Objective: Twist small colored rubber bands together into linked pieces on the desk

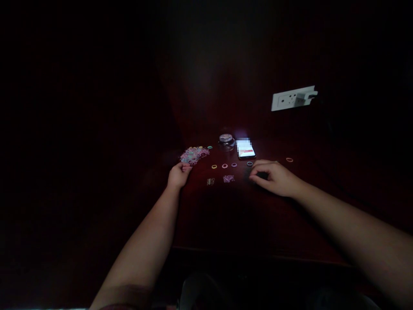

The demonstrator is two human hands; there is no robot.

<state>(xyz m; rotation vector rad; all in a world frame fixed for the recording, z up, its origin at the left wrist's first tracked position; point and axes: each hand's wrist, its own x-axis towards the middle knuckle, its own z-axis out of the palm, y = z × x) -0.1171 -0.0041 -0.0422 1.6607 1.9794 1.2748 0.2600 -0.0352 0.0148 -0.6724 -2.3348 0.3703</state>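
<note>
A mixed pile of small pastel elastic bands lies on the dark red table. My left hand rests at the pile's near edge, fingers curled in; anything between them is too small to see. My right hand is low over the table, thumb and fingertips brought together, and whatever they may pinch cannot be made out. Just beyond its fingertips is a bluish hair ring, in a row with a purple ring, a pink ring and a yellow ring. Nearer me are a purple band heap and a yellowish band heap.
Behind the row stand a round clear lidded jar and a lit phone. An orange ring lies right of my right hand, a green ring by the pile. A wall socket holds a plug. The surroundings are very dark.
</note>
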